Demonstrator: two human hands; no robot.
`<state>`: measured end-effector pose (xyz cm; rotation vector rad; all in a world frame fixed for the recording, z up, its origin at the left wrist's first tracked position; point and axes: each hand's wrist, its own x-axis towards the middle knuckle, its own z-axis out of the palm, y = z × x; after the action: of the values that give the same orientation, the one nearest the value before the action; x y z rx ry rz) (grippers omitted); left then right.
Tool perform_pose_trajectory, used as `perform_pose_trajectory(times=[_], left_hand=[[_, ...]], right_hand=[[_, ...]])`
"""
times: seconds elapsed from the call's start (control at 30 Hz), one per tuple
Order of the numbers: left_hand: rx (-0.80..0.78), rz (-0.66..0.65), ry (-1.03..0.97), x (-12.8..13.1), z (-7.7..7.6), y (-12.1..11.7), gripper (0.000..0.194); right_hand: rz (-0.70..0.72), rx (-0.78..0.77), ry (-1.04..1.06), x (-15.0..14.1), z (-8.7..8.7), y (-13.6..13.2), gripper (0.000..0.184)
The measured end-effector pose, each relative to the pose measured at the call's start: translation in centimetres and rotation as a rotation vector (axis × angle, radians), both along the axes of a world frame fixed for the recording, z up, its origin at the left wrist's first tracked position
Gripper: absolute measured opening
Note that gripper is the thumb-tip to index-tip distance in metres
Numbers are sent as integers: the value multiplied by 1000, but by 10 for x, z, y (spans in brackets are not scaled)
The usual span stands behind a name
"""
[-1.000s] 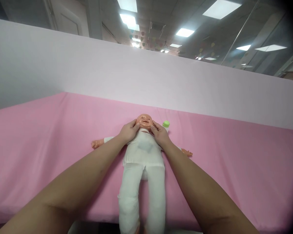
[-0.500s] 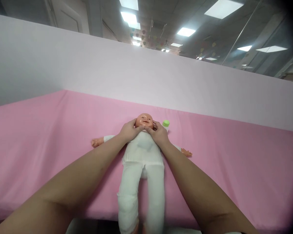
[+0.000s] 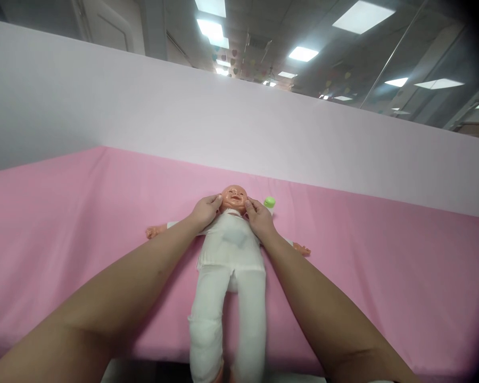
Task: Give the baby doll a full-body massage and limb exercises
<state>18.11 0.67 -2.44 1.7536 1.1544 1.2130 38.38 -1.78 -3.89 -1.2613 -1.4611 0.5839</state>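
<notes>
a smooth pink-covered bench meets a plain pale wall. the glossy plastic-headed baby doll in white cloth lies face up, long axis running head-away, feet nearest the person. its head sits between left hand and right hand, equally near — fingers nearly closed, holding its sides. a green-capped bottle stands beside the right hand.

PASS: wide pink tabletop left and right, outside the doll's spread arms | BLOCKED: left forearm and right forearm flank the doll; green-capped bottle beside right hand; white partition behind | NARROW: gap between its legs
</notes>
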Motion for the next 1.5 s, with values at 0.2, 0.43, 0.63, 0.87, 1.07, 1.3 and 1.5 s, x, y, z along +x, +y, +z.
perform_pose_trajectory(times=[0.2,0.43,0.63,0.87,1.07,1.3,1.5], left_hand=[[38,39,179,-2,1,-2,64],[42,4,129,-5,-3,4,58],[24,-64,39,-4,-3,4,54],[37,-31,81,-3,-1,1,56],[49,44,151,-3,-1,0,59],[-21,-20,15,-4,-4,5,55],[-100,-81,-101,-6,-6,12,61]], right_hand=[[-95,-24,-146,-6,7,-9,68],[-29,-28,-23,0,7,-5,61],[46,-26,14,10,3,-1,60],[2,-15,-43,2,4,-3,53],[-87,-53,-149,-4,7,-7,61],[27,-49,-73,7,11,-5,53],[77,-69,3,12,6,0,58]])
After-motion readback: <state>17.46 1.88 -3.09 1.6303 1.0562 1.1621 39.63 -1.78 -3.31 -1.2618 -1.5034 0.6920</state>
